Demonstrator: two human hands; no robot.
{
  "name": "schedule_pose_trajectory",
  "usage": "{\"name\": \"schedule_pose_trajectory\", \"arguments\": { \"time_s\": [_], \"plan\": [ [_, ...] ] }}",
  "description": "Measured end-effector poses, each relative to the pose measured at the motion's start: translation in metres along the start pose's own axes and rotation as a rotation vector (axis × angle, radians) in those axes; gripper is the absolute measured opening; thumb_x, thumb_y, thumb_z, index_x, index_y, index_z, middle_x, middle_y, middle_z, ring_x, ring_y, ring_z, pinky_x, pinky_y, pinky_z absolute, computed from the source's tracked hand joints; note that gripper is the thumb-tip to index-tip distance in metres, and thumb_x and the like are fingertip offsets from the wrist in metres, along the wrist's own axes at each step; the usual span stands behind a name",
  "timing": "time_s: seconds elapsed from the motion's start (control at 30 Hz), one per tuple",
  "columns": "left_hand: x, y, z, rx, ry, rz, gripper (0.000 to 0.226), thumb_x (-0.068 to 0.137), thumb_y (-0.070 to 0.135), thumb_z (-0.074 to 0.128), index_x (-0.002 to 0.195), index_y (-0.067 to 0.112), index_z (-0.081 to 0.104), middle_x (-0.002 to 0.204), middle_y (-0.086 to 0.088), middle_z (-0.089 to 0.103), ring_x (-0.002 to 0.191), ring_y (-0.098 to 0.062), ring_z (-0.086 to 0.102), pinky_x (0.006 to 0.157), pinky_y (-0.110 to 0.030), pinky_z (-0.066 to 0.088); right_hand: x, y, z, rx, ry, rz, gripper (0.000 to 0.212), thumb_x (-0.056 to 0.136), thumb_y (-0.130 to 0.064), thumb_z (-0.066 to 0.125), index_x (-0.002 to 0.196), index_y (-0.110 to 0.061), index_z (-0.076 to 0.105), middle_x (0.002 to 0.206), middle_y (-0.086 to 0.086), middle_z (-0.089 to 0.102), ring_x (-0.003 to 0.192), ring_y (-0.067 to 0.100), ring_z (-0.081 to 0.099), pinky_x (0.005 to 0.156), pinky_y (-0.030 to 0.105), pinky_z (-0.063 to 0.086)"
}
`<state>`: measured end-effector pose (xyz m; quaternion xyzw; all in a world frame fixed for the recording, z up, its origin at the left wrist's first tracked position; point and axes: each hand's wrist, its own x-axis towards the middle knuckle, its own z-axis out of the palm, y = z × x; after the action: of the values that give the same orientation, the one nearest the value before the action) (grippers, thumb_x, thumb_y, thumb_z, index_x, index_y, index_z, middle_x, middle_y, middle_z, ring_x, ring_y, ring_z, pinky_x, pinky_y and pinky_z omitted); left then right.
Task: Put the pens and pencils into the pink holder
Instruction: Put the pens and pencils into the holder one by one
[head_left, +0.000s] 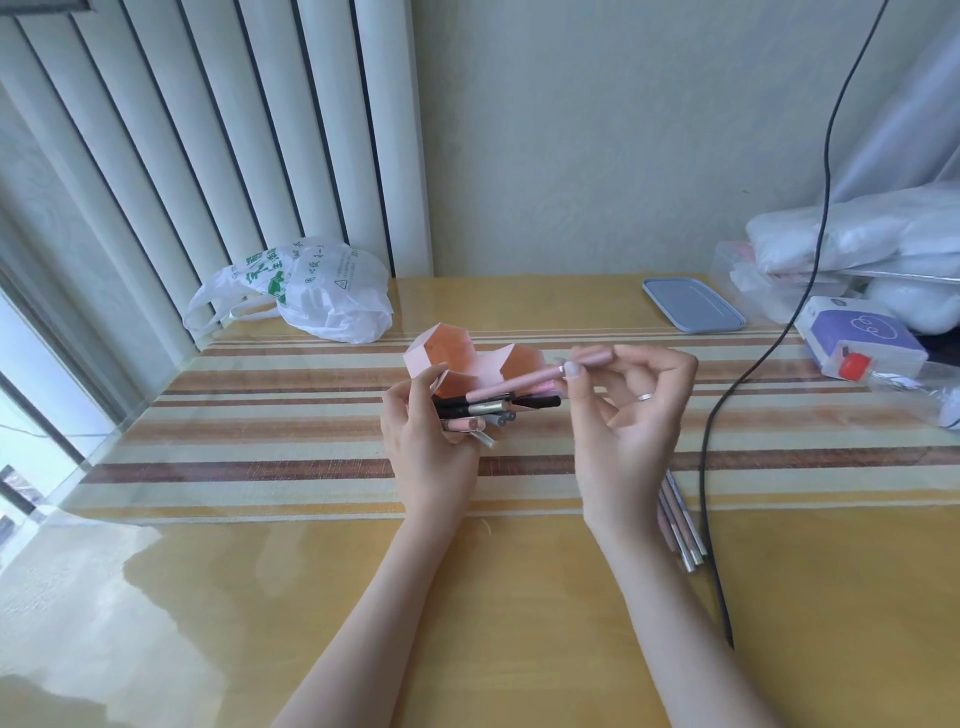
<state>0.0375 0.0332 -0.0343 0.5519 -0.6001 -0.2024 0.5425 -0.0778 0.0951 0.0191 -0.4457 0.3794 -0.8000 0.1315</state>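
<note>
While my right hand (623, 415) pinches a pink pen (540, 376) between thumb and fingertip, its low end points at 9 o'clock into the bundle of pens and pencils (488, 410) that my left hand (426, 441) grips tight. Just past them at 12 o'clock stands the pink holder (457, 364), partly hidden. More pencils (683, 525) lie at 5 o'clock beside the black cable (711, 467), half covered by my wrist. Bare counter (467, 597) spreads toward 6 o'clock.
</note>
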Motion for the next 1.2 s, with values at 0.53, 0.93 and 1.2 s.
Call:
{"name": "schedule_pose_trajectory", "arguments": {
  "time_s": [0.53, 0.93, 1.2],
  "plan": [
    [0.001, -0.001, 0.000, -0.015, 0.001, -0.014, 0.072, 0.059, -0.004, 0.066, 0.122, 0.029, 0.050, 0.112, 0.008, 0.039, 0.100, -0.008, 0.034, 0.085, -0.023, 0.030, 0.003, 0.024, -0.008, -0.584, -0.104, -0.208, 0.014, 0.091, -0.011, 0.052, 0.099, -0.009, 0.063, 0.093, -0.001, 0.064, 0.086, 0.017, 0.059, 0.079, 0.027, 0.047],
    [0.002, -0.001, -0.001, -0.029, 0.010, -0.041, 0.072, 0.060, -0.006, 0.065, 0.121, 0.029, 0.051, 0.111, 0.008, 0.038, 0.100, -0.007, 0.034, 0.084, -0.023, 0.030, 0.012, 0.052, -0.043, -1.398, -0.390, 0.422, 0.042, 0.090, -0.004, 0.053, 0.127, -0.009, 0.036, 0.100, 0.012, 0.066, 0.101, 0.032, 0.057, 0.078, 0.040, 0.043],
    [0.002, -0.001, 0.000, -0.019, 0.019, -0.028, 0.071, 0.061, -0.008, 0.061, 0.121, 0.029, 0.051, 0.111, 0.007, 0.038, 0.099, -0.008, 0.034, 0.082, -0.022, 0.030, 0.013, 0.046, -0.038, -1.143, -0.394, 0.410, 0.033, 0.088, -0.015, 0.060, 0.121, -0.014, 0.055, 0.085, 0.005, 0.066, 0.080, 0.025, 0.062, 0.062, 0.033, 0.049]
  ]
}}
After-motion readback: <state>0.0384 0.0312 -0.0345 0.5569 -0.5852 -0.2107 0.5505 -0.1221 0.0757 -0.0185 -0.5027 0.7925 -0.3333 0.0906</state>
